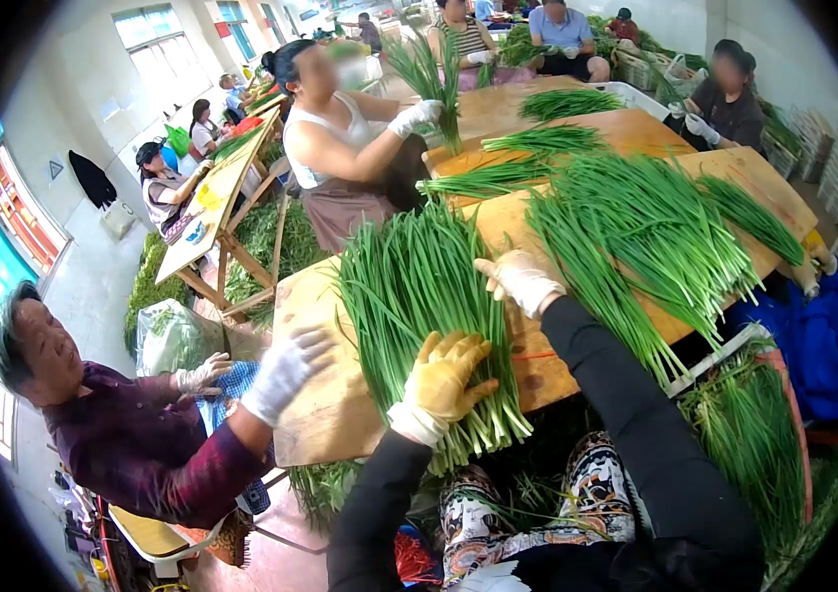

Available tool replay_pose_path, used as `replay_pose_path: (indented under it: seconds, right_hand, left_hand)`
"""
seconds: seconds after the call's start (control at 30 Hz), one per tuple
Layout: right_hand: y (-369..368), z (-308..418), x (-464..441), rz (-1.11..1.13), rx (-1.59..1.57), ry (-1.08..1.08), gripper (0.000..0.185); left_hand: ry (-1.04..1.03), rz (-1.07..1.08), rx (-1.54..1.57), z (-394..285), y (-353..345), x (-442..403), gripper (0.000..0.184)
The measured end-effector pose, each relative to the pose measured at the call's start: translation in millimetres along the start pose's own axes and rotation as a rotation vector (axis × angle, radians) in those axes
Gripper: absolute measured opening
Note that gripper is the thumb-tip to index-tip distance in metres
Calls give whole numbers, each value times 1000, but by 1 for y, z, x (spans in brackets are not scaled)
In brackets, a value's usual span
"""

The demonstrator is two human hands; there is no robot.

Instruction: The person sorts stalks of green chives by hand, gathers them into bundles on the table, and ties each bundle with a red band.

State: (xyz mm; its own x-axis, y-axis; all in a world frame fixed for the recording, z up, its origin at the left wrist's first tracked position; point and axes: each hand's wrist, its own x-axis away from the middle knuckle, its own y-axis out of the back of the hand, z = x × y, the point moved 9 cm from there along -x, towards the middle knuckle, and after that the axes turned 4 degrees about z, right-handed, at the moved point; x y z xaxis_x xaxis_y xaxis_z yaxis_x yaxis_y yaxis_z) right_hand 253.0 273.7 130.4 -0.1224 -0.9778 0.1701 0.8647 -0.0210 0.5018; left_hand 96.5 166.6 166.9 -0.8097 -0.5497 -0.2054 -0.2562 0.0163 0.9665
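Note:
A broad layer of long green stalks [409, 286] lies on the wooden table [315, 395], its pale ends toward me. My left hand [446, 380], in a yellowed glove, rests with spread fingers on the lower part of this layer. Just past the layer's right edge is my right hand [520, 279], in a white glove with a finger and thumb apart, and nothing shows in it. Farther right, a second large pile of stalks [651, 232] covers much of the boards, its white ends pointing to the lower right.
At the left, a seated co-worker [133, 434] holds a gloved hand [291, 375] near the table edge. Another person [340, 148] holds upright stalks across the table. A basket of greens [750, 444] stands beside my right arm. More people sit behind.

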Motion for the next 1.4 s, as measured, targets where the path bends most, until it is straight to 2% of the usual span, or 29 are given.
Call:
replay_pose_path:
  seconds: [0.07, 0.13, 0.2, 0.23, 0.27, 0.33, 0.37, 0.47, 0.57, 0.67, 0.73, 0.8, 0.87, 0.93, 1.07, 1.1, 1.13, 1.17, 1.2, 1.27, 1.3, 1.33, 1.4]
  right_hand:
    - [-16, -6, -12, 75, 181, -116, 49]
    - [-26, -18, -21, 110, 150, -196, 43]
    - [-41, -38, -32, 154, 8, -244, 33]
    - [-41, -35, -29, 134, -166, -172, 27]
    - [-37, -37, -31, 112, -145, -224, 24]
    - [-23, -25, -3, 169, -601, -82, 19]
    - [-12, -18, 1, 159, -595, 38, 16]
    - [23, -2, 34, -64, -706, 122, 16]
    - [47, 10, 70, -71, -720, 268, 14]
    - [59, 34, 126, -123, -873, 440, 15]
    - [62, 37, 163, -51, -785, 619, 15]
    - [42, 39, 208, 226, -902, 731, 18]
    - [19, 52, 263, 459, -778, 838, 20]
    - [16, 50, 304, 553, -822, 939, 21]
    - [58, 54, 359, 623, -895, 1086, 25]
    - [79, 45, 371, 391, -977, 1193, 27]
    - [92, 47, 378, 272, -852, 1206, 30]
    - [96, 16, 376, 261, -849, 1210, 30]
    - [90, -31, 378, 302, -679, 1329, 31]
    - [64, -21, 345, -63, -634, 901, 26]
    - [49, -22, 333, -177, -630, 674, 24]
    - [4, -54, 304, 2, -547, 358, 36]
    - [-69, -113, 299, 288, 279, 168, 40]
  left_hand:
    - [19, -11, 20, 1, 2, 1, 49]
    - [46, -7, 87, 2, 6, 1, 51]
    - [74, 0, 158, 6, 5, 1, 53]
    - [80, -37, 189, 9, 7, 1, 55]
    - [89, -76, 221, 12, 8, 3, 58]
    - [89, -97, 235, 18, -1, 4, 54]
    - [61, -117, 205, 22, -8, 4, 52]
    - [44, -124, 200, 24, -11, 2, 47]
    - [84, 12, 178, 16, -5, -1, 47]
    - [29, -5, 120, 12, -5, 1, 42]
    - [1, -22, 94, 10, -7, 3, 37]
    - [-6, 11, 12, 9, -12, 2, 36]
    - [6, 14, -14, 11, -16, 2, 36]
    - [-4, 8, -51, 13, -22, 2, 37]
    - [-20, 2, -37, 13, -20, 2, 37]
    - [-19, 12, -21, 14, -20, 2, 37]
    - [-30, 12, -23, 13, -19, 2, 37]
    - [-33, 9, -10, 13, -18, 1, 37]
    - [-35, 9, 4, 13, -18, 1, 37]
    - [-40, 16, 6, 12, -16, 1, 36]
    - [-46, 19, 10, 11, -13, 1, 36]
    - [-61, 25, 19, 8, -11, 0, 36]
    - [-51, 54, 18, 7, -11, -1, 36]
